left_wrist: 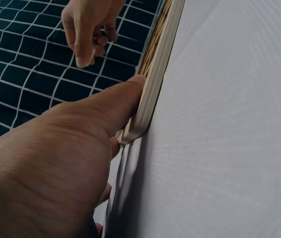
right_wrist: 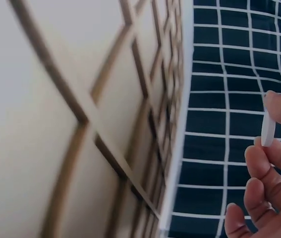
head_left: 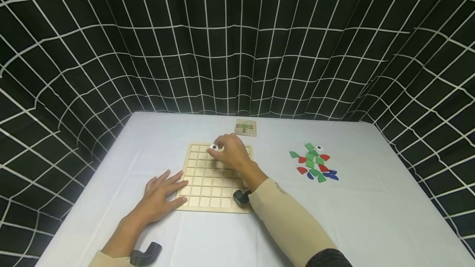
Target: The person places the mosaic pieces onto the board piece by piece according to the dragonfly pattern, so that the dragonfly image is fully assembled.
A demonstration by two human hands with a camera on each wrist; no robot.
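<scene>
A square wooden board [head_left: 205, 191] with a raised grid of cells lies on the table. Above its far part, my right hand [head_left: 233, 152] pinches a white round eye piece [head_left: 213, 147] with a black dot. In the right wrist view the eye piece [right_wrist: 267, 130] shows edge-on between thumb and fingers, apart from the board. My left hand [head_left: 160, 196] lies at the board's left edge with fingers spread. Its thumb [left_wrist: 123, 94] touches the board's side in the left wrist view.
Right of the board lies a loose group of green pieces [head_left: 310, 163], red pieces [head_left: 324, 168] and blue pieces [head_left: 333, 177], with another eye piece [head_left: 319, 148]. A small patterned card [head_left: 245, 127] lies beyond the board. A black gridded curtain [head_left: 237, 44] surrounds the white table [head_left: 371, 201].
</scene>
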